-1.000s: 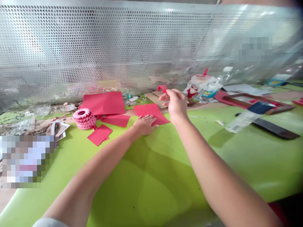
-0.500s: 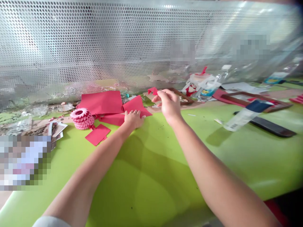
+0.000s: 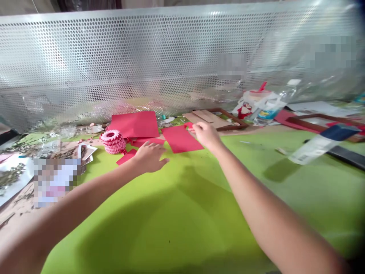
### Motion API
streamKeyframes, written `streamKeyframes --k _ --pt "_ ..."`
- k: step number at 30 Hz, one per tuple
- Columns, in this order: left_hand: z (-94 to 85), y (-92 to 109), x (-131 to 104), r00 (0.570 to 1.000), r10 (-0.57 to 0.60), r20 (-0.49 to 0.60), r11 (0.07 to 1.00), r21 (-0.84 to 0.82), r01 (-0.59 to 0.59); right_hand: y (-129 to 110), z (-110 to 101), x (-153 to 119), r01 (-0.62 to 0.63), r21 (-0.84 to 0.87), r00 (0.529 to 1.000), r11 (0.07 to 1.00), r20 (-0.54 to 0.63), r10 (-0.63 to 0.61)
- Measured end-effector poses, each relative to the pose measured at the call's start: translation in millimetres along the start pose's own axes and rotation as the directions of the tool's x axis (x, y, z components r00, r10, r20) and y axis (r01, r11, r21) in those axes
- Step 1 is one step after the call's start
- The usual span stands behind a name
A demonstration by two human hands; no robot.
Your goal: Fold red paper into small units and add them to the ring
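Observation:
My right hand (image 3: 207, 134) pinches a small folded piece of red paper (image 3: 188, 125) by the far right corner of a red paper sheet (image 3: 182, 140). Whether the piece touches that sheet, I cannot tell. To the left, my left hand (image 3: 150, 156) is open, fingers spread, holding nothing, above the near edge of other red paper. A pink and white ring stack of folded paper (image 3: 114, 144) stands left of it. Beside the stack lies a small red paper piece (image 3: 127, 156), partly hidden by my left hand. A larger red sheet (image 3: 135, 125) lies behind.
A perforated metal panel (image 3: 128, 64) borders the green table (image 3: 159, 228) at the back. To the right are a labelled white bottle with a blue end (image 3: 319, 146), a black object (image 3: 348, 156), a wooden frame (image 3: 302, 121) and a drink cup (image 3: 256, 99). Photos and scraps lie left.
My left hand has lifted off the red sheet and moved left and nearer. My right hand has lowered with the folded piece. The sheet now lies turned and nearer, and the view has shifted left.

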State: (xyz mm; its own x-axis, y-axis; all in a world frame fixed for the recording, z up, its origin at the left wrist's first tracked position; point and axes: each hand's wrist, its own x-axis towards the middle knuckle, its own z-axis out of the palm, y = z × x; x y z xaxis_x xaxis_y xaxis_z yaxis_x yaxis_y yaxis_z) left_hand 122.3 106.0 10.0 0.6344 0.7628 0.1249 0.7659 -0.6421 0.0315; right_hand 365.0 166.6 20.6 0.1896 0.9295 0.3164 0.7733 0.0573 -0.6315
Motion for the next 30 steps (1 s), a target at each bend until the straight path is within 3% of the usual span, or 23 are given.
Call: streamKeyframes --k 4,8,12,16,20,23,25,27,28,30 --pt "-4.3 -13 -42 0.998 -0.016 -0.06 1.0 0.016 0.017 16 26 -6 -0.055 -0.181 0.991 0.982 0.107 0.075" --pt "-12.6 -6 -76 0.993 0.08 -0.083 0.995 -0.051 -0.084 22 42 -15 -0.021 -0.261 0.981 0.965 0.181 0.071" --pt "-19.5 -6 -102 0.99 0.136 -0.038 0.985 -0.098 -0.139 26 44 -18 0.044 -0.252 0.978 0.967 0.207 0.009" --pt "-18.5 -19 -113 0.993 0.118 -0.016 0.983 -0.141 -0.119 26 37 -13 0.101 -0.183 0.983 0.978 0.17 -0.07" --pt "-20.1 -31 -117 0.994 0.066 -0.082 0.98 -0.183 -0.081 6 25 -9 0.148 -0.076 0.989 0.986 0.036 -0.146" --pt "-28.6 -39 -119 0.99 -0.003 -0.143 0.973 -0.229 -0.03 -30 15 -21 0.225 0.04 0.974 0.974 0.007 -0.225" --pt "-36.5 -44 -122 0.983 -0.098 -0.158 0.967 -0.249 0.056 -60 11 -40 0.309 0.253 0.922 0.917 0.157 -0.354" --pt "-43.8 -48 -125 0.969 -0.198 -0.148 0.953 -0.26 0.155 -87 11 -65 0.313 0.408 0.795 0.858 0.382 -0.472" --pt "-46.6 -50 -127 0.96 -0.242 -0.141 0.942 -0.27 0.197 -97 12 -78 0.306 0.441 0.746 0.843 0.439 -0.501" --pt "-49.4 -50 -131 0.944 -0.304 -0.13 0.906 -0.345 0.244 -111 15 -103 0.306 0.499 0.705 0.811 0.454 -0.545"
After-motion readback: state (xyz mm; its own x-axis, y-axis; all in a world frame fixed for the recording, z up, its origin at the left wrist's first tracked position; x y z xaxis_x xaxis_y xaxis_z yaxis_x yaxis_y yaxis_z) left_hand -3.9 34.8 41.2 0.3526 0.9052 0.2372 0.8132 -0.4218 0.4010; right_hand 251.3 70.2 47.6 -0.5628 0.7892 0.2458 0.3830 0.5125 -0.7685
